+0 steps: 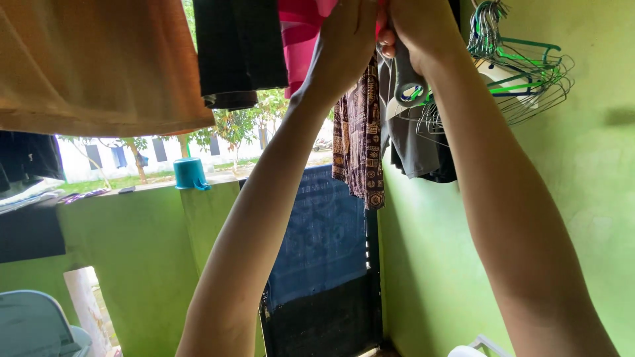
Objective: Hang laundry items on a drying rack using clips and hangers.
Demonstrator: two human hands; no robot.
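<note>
Orange cloth (99,66), then black garment (238,53), hanging leftward. Left hand (347,36) and right hand (410,33) both clenched on pink garment (301,33) overhead. Risk: slipping grip, or snagging the crowded wire hangers (522,73) rightward.

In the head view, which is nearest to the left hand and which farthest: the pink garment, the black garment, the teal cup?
1. Pink garment: touching the left hand, at top.
2. Black garment: further left.
3. Teal cup: on the wall ledge, lower left.
</note>
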